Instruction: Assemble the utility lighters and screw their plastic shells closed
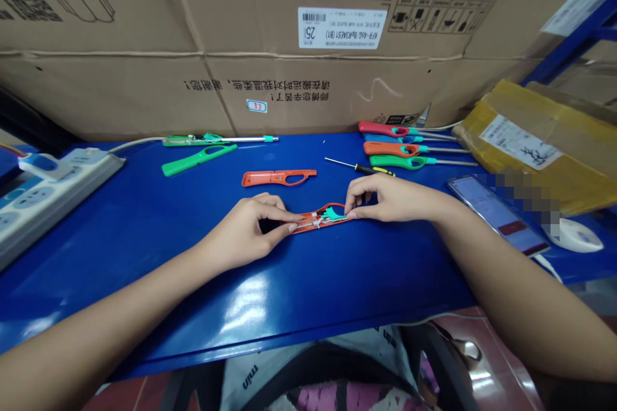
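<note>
An opened orange lighter casing [315, 225] lies on the blue table between my hands, its inner parts showing. Inside it sit a teal trigger [332, 214] and thin white wires. My left hand [253, 225] pinches the casing's left end between thumb and fingers. At the other end, my right hand [373, 199] has its thumb and fingertips closed on the casing near the trigger; the exact part under them is hidden. Just beyond lies the other orange casing half [279, 178], with an oval finger hole.
Green casing half [197, 160] and opened green lighter [216, 140] lie back left. A screwdriver [361, 168] and several long-necked lighters [395, 149] are back right. Power strip [58, 189] stands left; phone [496, 215], white mouse-shaped object [576, 236] and yellow-taped parcel [535, 141] sit right. Cardboard [241, 77] walls the back.
</note>
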`<state>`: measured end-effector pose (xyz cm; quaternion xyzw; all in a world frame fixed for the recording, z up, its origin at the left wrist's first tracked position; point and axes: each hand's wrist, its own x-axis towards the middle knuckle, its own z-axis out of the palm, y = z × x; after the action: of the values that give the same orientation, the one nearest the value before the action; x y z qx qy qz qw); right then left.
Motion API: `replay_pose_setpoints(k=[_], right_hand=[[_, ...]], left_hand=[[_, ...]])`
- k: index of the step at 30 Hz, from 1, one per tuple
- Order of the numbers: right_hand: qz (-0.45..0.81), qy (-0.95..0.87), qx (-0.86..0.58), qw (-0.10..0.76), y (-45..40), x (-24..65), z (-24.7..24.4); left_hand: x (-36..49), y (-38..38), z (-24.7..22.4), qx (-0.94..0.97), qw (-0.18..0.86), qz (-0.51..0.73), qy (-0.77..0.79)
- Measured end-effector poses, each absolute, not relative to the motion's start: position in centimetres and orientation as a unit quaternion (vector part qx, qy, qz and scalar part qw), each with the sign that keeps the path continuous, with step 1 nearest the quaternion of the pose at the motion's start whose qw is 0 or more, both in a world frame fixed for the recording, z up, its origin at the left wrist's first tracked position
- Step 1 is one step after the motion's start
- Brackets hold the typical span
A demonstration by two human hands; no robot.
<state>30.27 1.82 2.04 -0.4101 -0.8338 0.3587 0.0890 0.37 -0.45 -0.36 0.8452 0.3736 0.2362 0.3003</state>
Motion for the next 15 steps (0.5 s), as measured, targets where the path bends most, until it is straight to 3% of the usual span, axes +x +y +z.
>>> replay_pose_setpoints(k=[9,15], right_hand=[[0.360,-0.831,-0.416,0.083,1.78,30.09,2.08],[0.368,-0.821,-0.428,0.083,1.63,29.83,2.22]], left_hand=[[0.40,-0.92,-0.04,0.859,0.250,0.221,0.389],[0.35,-0.34,-0.31,0.826,0.329,0.244,0.388]])
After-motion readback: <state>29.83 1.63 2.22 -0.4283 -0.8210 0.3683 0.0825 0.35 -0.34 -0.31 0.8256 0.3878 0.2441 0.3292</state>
